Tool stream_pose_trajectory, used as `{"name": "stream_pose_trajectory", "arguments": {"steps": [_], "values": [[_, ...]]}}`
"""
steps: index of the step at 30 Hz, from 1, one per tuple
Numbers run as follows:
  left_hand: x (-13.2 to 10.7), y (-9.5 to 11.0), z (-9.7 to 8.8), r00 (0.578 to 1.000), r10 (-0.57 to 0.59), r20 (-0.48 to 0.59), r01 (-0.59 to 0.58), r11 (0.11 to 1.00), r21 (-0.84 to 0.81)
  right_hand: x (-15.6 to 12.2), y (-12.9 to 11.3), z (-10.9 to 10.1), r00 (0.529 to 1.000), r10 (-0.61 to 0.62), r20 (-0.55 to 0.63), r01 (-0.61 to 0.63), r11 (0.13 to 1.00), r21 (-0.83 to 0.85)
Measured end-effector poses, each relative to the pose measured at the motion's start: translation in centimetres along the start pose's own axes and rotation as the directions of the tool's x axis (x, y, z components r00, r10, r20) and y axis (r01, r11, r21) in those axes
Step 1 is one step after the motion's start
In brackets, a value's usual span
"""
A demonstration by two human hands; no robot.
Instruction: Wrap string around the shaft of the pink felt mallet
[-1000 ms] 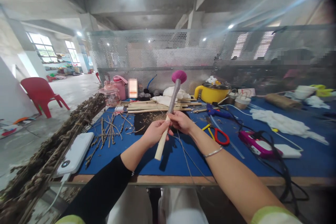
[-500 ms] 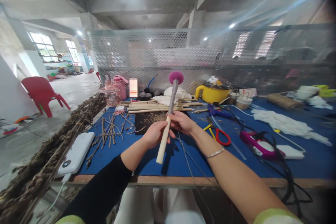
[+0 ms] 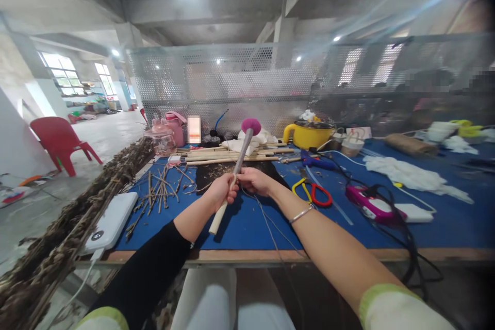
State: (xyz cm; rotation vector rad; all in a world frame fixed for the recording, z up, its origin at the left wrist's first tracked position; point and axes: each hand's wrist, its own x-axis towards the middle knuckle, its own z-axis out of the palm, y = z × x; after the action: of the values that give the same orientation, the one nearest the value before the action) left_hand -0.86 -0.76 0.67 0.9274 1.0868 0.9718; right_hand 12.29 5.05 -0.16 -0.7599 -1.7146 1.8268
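A pale wooden stick slants up and away from me over the table. Grey wrapping covers its upper part, and a round magenta pom-pom tops the far end. My left hand is closed, fingers wrapped round the stick just below the grey wrapping. Beside it, my right hand pinches at the lower end of the wrapping. From under this hand a thin grey cord trails towards the table's front edge. Its fingertips are partly hidden, but they appear closed on the cord.
Scissors with red and yellow handles lie right of my hands, near a blue glue gun. Thin twigs lie left, beside a white power bank. Wooden sticks and a yellow pot are behind.
The stick has tipped further over, its near end swinging left and its pom-pom dropping slightly. My left hand has gone from a fingertip hold to a wrapped grip. Both hands have shifted left.
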Motion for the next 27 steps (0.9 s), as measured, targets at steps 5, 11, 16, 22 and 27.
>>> {"name": "stream_pose_trajectory", "arguments": {"steps": [5,11,16,22,27], "values": [[-0.3,0.2,0.2,0.999,-0.001,-0.045,0.000,1.000,-0.017,0.0,-0.2,0.3,0.999,-0.039,-0.007,0.039,0.999,0.032],[-0.5,0.2,0.6,0.995,0.067,-0.078,-0.067,0.998,0.009,0.1,0.0,0.4,0.989,-0.117,-0.095,0.124,0.989,0.081],[-0.5,0.0,0.8,0.987,0.110,-0.117,-0.105,0.993,0.047,0.3,0.3,0.5,0.987,-0.136,-0.089,0.142,0.987,0.070],[-0.1,-1.1,0.7,0.940,0.263,-0.218,-0.215,0.951,0.220,0.4,0.5,0.4,0.991,-0.111,-0.079,0.115,0.992,0.045],[0.0,-0.7,0.3,0.944,0.265,-0.197,-0.204,0.937,0.283,0.4,0.5,0.0,0.992,-0.081,-0.101,0.088,0.994,0.069]]}}
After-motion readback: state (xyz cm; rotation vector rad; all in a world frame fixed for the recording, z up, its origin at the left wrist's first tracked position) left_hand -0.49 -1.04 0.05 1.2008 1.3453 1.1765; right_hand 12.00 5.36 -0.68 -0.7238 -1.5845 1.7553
